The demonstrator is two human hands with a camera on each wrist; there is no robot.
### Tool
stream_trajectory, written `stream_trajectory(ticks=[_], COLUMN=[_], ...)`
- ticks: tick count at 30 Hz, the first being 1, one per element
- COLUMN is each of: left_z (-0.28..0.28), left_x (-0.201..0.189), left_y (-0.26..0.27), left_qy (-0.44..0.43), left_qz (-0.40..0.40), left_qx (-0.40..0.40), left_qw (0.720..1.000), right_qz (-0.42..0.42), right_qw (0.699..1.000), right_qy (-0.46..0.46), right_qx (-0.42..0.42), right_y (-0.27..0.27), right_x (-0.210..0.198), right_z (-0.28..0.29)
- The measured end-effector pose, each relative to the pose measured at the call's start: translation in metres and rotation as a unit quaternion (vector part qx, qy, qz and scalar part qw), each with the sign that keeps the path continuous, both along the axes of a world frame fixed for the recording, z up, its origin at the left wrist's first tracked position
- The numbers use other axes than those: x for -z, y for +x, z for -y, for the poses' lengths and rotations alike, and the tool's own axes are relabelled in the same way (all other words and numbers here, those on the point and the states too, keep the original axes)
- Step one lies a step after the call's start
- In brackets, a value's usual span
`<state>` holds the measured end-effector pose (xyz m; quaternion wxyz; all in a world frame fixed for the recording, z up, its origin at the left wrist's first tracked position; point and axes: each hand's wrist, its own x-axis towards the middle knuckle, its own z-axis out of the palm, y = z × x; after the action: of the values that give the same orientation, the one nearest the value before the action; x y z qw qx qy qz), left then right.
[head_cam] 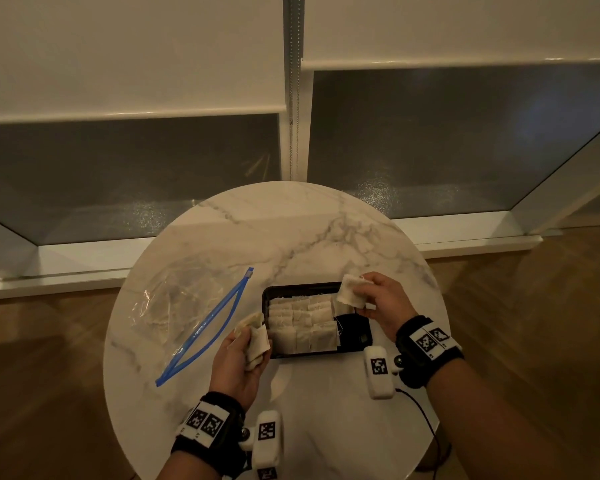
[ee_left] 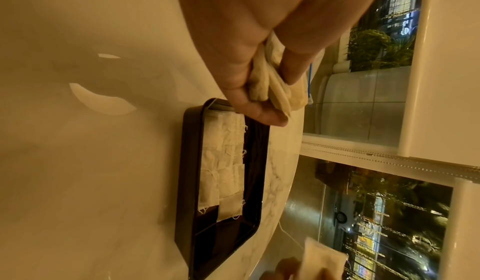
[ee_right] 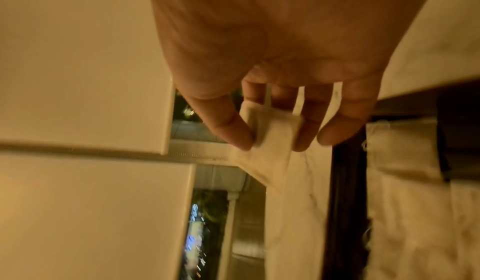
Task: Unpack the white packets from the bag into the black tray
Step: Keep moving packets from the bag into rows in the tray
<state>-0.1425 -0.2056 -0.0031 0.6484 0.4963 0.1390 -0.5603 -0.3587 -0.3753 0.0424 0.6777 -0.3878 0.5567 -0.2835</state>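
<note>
A black tray point(head_cam: 355, 332) sits mid-table, most of it filled with rows of white packets point(head_cam: 303, 323); its right end is bare. My left hand point(head_cam: 243, 351) holds a bunch of white packets point(head_cam: 255, 337) just left of the tray, also seen as crumpled packets point(ee_left: 270, 83) between my fingers. My right hand point(head_cam: 378, 299) pinches one white packet point(head_cam: 350, 291) above the tray's far right corner; thumb and fingers grip that packet point(ee_right: 272, 136). The clear zip bag point(head_cam: 184, 306) with a blue seal lies flat to the left, its mouth open toward the tray.
The round marble table point(head_cam: 326, 230) stands before a window with white blinds point(head_cam: 136, 57). Wood floor surrounds it. A cable point(head_cam: 426, 417) hangs off the right front edge. The black tray point(ee_left: 189, 181) lies near the table's centre.
</note>
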Motion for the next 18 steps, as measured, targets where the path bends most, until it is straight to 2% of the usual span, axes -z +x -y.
stream_trajectory(ticks=[2,4,6,8,12,18], left_z=[-0.001,-0.002,-0.003,-0.004,-0.006,-0.008], left_x=[0.002,0.005,0.007,0.009,0.014,0.018], left_y=[0.001,0.001,0.000,-0.002,-0.002,-0.004], left_qy=[0.008,0.018,0.024,0.030,0.043,0.064], left_qz=[0.001,0.002,0.001,0.004,0.012,0.009], left_qx=[0.003,0.009,0.012,0.012,0.010,0.010], left_qw=[1.000,1.000,1.000,0.999,0.999,0.998], right_qz=[-0.146,-0.271,-0.340,-0.372,-0.410,-0.461], right_qw=[0.983,0.938,0.895,0.865,0.826,0.782], right_qy=[-0.091,-0.140,-0.166,-0.193,-0.218,-0.197], right_qx=[-0.063,-0.162,-0.238,-0.275,-0.319,-0.371], right_y=[-0.001,-0.004,-0.005,-0.002,0.006,0.020], right_x=[0.007,0.016,0.023,0.027,0.028,0.035], right_z=[0.005,0.011,0.014,0.018,0.027,0.043])
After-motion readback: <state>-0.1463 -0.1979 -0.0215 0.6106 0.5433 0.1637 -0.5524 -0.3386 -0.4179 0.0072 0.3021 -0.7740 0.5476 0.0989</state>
